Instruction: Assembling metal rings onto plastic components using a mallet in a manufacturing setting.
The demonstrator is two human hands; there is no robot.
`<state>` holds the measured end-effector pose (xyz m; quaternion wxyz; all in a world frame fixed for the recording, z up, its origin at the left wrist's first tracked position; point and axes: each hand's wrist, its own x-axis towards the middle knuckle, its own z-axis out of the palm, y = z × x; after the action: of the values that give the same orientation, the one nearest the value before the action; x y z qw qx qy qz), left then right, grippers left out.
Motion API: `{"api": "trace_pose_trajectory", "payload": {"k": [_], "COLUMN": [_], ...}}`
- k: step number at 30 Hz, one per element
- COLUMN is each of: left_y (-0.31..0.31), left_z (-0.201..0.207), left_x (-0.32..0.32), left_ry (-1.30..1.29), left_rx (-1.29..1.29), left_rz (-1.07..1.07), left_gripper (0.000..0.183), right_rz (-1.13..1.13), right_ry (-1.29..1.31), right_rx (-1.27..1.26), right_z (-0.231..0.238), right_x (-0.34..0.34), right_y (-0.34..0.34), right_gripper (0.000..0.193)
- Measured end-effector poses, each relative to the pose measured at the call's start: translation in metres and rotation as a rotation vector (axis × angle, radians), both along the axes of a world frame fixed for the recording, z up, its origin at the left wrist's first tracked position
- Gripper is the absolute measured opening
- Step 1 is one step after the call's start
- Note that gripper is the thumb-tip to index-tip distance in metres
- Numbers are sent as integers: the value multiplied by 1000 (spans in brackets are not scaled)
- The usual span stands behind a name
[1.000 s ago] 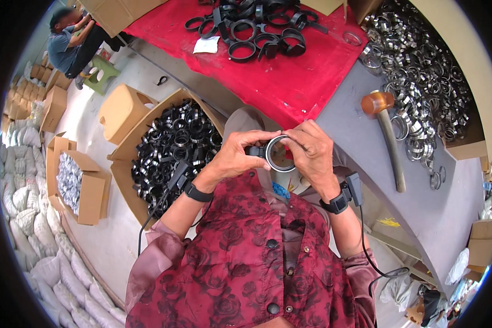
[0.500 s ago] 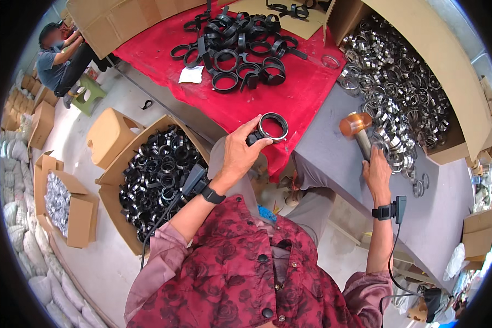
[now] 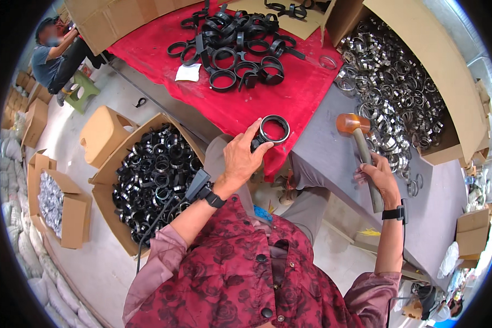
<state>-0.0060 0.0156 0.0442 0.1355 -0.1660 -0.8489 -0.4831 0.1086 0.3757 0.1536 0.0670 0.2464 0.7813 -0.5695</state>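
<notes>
Black ring (image 3: 287,131) with a shiny silvery rim is up in the left hand (image 3: 243,157), thumb and fingers pinched on one side and hiding part of it, over the near corner of the red cloth (image 3: 202,101). Right hand (image 3: 380,175) has its fingers curled round the handle of an amber-headed hammer (image 3: 361,143), covering some of it, can't tell how tightly. Count-wise: one held ring, one hammer, one white paper scrap (image 3: 187,72), plus piled black rings (image 3: 239,38) and heaped metal rings (image 3: 391,101), too tangled to count.
</notes>
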Motion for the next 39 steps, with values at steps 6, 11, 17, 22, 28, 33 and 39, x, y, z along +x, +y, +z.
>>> {"api": "trace_pose_trajectory", "payload": {"k": [6, 11, 17, 22, 28, 33, 39], "left_y": [0, 5, 11, 9, 9, 8, 8], "left_z": [-3, -2, -6, -12, -11, -7, -8], "left_x": [2, -1, 0, 3, 3, 2, 4], "left_ry": [8, -94, 89, 46, -5, -22, -17], "left_rx": [82, 65, 0, -17, -56, -50, -31], "left_rz": [-24, -48, -2, 15, 8, 22, 12], "left_gripper": [68, 67, 70, 68, 68, 66, 65], "right_rz": [21, 266, 359, 420, 395, 523, 506], "right_ry": [95, 366, 498, 444, 580, 384, 372], "right_rx": [110, 305, 810, 696, 780, 681, 811], "right_z": [25, 27, 7, 8, -4, 18, 17], "right_x": [2, 12, 35, 35, 16, -4, -15], "right_y": [-35, -71, -131, -128, -137, -143, -145], "right_gripper": [42, 81, 94, 95, 94, 90, 90]}}
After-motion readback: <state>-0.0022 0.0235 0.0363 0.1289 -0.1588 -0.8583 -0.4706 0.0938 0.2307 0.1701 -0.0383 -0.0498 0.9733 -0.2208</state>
